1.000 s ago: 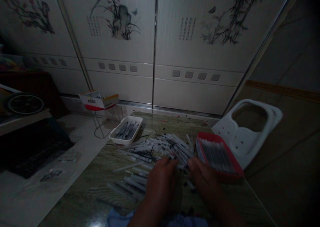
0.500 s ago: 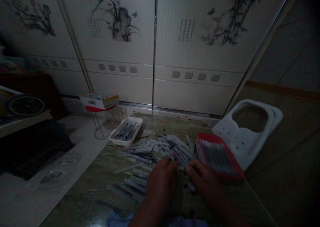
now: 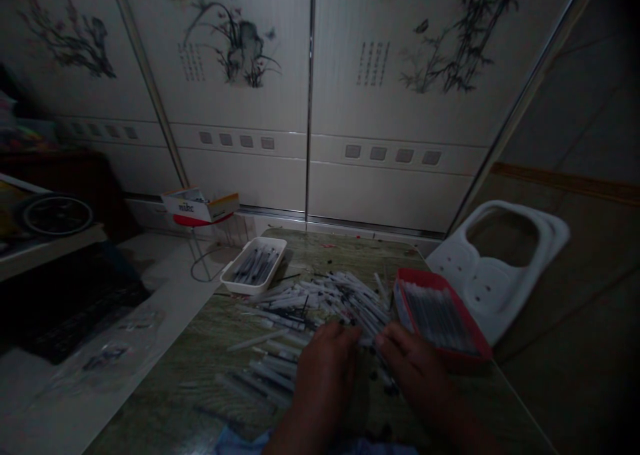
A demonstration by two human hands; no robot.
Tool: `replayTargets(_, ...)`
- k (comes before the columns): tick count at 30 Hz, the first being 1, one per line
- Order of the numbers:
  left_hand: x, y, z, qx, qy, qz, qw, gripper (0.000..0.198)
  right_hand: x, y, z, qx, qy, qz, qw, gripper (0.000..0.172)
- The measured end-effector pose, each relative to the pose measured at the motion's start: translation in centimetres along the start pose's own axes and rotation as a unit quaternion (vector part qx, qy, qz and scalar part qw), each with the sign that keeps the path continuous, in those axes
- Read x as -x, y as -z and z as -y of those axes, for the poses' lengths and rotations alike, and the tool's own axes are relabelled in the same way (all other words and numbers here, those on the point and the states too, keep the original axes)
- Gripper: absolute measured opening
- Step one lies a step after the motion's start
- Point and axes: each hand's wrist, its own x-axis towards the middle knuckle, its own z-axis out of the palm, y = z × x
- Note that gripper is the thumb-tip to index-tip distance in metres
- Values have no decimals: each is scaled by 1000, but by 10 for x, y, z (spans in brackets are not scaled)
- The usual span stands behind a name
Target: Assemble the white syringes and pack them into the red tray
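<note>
My left hand (image 3: 327, 361) is closed at the near edge of a heap of pens, its fingers curled round what looks like a pen. To its right, my right hand (image 3: 413, 358) pinches with thumb and forefinger. A short pale stretch of pen (image 3: 367, 341) shows in the gap between both hands; the rest of it is hidden by fingers. Just beyond them lies the heap of loose white pens (image 3: 325, 295) with dark tips. More clear pens (image 3: 273, 368) lie side by side left of my left hand. Small black caps or bits (image 3: 373, 375) lie beneath my right hand.
A red tray (image 3: 483, 351) packed with pens stands right of my right hand. The white tray (image 3: 245, 287) at the table's far left also holds pens. A white plastic chair (image 3: 463, 268) touches the right side. Beyond the table, an open box (image 3: 187, 208) sits on a red stool.
The view has shifted slightly. Both hands keep nearly the same place and grip, with the pale piece still between them.
</note>
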Motion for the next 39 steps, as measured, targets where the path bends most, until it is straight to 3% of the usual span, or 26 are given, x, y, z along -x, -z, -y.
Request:
replayTargets(8,-1,5,-6,-20,7,28,999,36,0,-3,0,80,43,-14,996,33)
replayTargets(16,-2,7,-8,-43,9,37,998,36,0,-5,-6,180,27,-26,983,40)
replayTargets(21,0,5,-8,-27,-2,31,999,33,1,-4,1,148,34,-49,987,40)
replayTargets(29,1,0,0,67,5,1,998,35,1,-6,11,-27,6,-50,998,40)
replayTargets(33,-1,1,0,80,4,-3,997,35,1,-5,8,-8,4,-24,1000,38)
replayTargets(39,0,0,-3,48,4,-2,999,34,1,-9,10,92,31,-93,991,38)
